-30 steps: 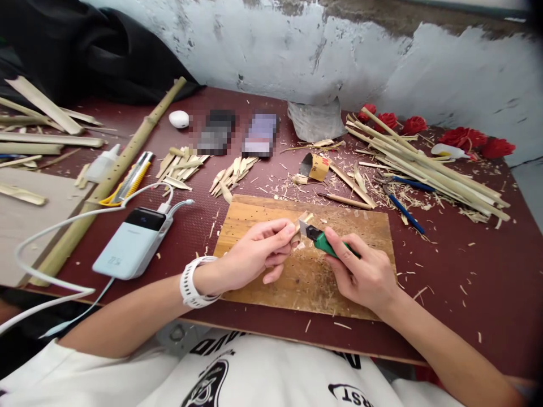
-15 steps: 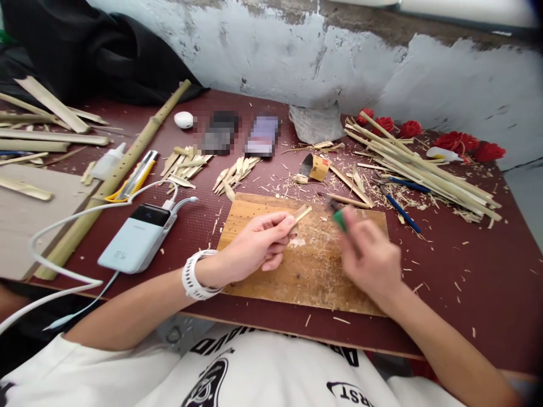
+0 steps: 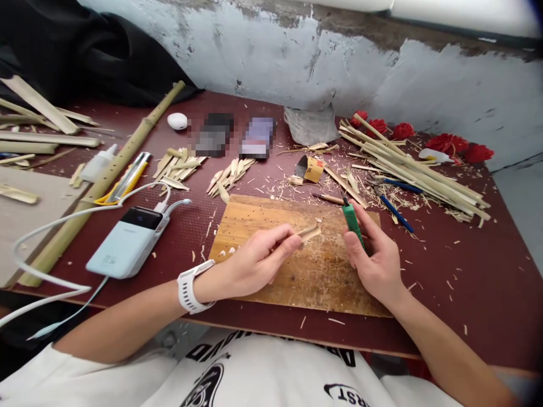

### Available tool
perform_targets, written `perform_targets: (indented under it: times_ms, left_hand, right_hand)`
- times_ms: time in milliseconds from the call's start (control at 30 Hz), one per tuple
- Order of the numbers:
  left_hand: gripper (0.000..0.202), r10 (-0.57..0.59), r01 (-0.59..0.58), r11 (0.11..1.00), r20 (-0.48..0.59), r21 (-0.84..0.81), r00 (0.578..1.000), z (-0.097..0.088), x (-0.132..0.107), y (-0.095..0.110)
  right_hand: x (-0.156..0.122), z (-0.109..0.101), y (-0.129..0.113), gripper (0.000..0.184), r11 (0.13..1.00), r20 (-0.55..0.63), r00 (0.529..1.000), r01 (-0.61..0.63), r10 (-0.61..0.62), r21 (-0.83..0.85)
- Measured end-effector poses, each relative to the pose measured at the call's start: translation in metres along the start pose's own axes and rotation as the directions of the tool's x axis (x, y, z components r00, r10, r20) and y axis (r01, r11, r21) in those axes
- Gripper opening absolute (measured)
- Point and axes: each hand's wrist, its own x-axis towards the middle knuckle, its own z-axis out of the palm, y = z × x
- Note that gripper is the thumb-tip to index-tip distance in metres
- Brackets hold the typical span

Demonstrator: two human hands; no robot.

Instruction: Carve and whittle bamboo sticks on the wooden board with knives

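Note:
My left hand point(image 3: 258, 260) pinches a short bamboo sliver point(image 3: 309, 232) by one end, its tip pointing right just above a perforated wooden board point(image 3: 254, 217). My right hand point(image 3: 375, 257) is closed round a green utility knife point(image 3: 352, 217), held upright with the blade end pointing away from me. The knife is a few centimetres to the right of the sliver and not touching it. A white watch sits on my left wrist. Fine shavings cover the board between my hands.
A pale blue power bank point(image 3: 125, 243) with white cables lies left of the board, beside a long bamboo pole point(image 3: 106, 178) and a yellow cutter point(image 3: 127, 178). Small cut bamboo pieces point(image 3: 229, 175) lie behind the board. Bamboo strips point(image 3: 416, 169), red flowers point(image 3: 445, 144) and blue pens point(image 3: 394, 212) fill the right.
The knife left the sliver's tip: my right hand swung it up and to the right and now holds it upright. My left hand stayed over the board with the sliver.

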Motion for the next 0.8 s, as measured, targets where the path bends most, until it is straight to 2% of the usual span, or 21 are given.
perform_targets:
  times_ms: [67, 167, 267, 400, 500, 600, 700, 733, 800]
  left_hand:
    - [0.036, 0.055, -0.058, 0.99, 0.034, 0.125, 0.998, 0.002, 0.0, 0.002]
    - [0.033, 0.101, -0.122, 0.965, 0.101, 0.233, 0.99, 0.004, 0.001, 0.004]
    - [0.035, 0.087, -0.118, 0.958, 0.129, 0.26, 0.988, 0.005, 0.001, 0.005]
    - [0.033, 0.07, -0.104, 0.972, 0.163, 0.21, 0.984, 0.006, 0.001, 0.002]
    - [0.031, 0.107, -0.131, 0.972, 0.129, 0.197, 0.986, 0.008, 0.001, -0.002]
    - [0.03, 0.175, -0.174, 0.955, 0.02, 0.239, 0.984, 0.01, 0.001, -0.006]
    - [0.011, 0.377, -0.341, 0.857, -0.018, 0.387, 0.926, 0.007, 0.001, -0.006]
    - [0.006, 0.456, -0.409, 0.793, 0.005, 0.451, 0.89, 0.005, 0.0, -0.006]
    - [0.012, 0.569, -0.503, 0.647, 0.077, 0.573, 0.819, 0.001, 0.0, -0.006]
  right_hand:
    - [-0.002, 0.002, -0.004, 0.055, 0.983, 0.083, 0.993, -0.092, 0.08, 0.161]
    - [-0.003, 0.005, -0.01, 0.05, 0.959, 0.158, 0.985, -0.116, 0.076, 0.26]
    - [-0.003, 0.007, -0.014, 0.048, 0.953, 0.153, 0.985, -0.124, 0.084, 0.275]
    - [-0.004, 0.009, -0.015, 0.045, 0.958, 0.086, 0.992, -0.115, 0.096, 0.262]
    - [-0.005, 0.01, -0.014, 0.045, 0.965, 0.05, 0.993, -0.117, 0.108, 0.235]
    - [-0.006, 0.011, -0.014, 0.045, 0.969, 0.047, 0.993, -0.119, 0.112, 0.217]
    - [-0.006, 0.012, -0.015, 0.045, 0.965, 0.056, 0.99, -0.137, 0.128, 0.224]
    - [-0.005, 0.012, -0.015, 0.044, 0.962, 0.06, 0.989, -0.146, 0.136, 0.231]
    - [-0.005, 0.012, -0.016, 0.043, 0.954, 0.072, 0.987, -0.16, 0.147, 0.254]
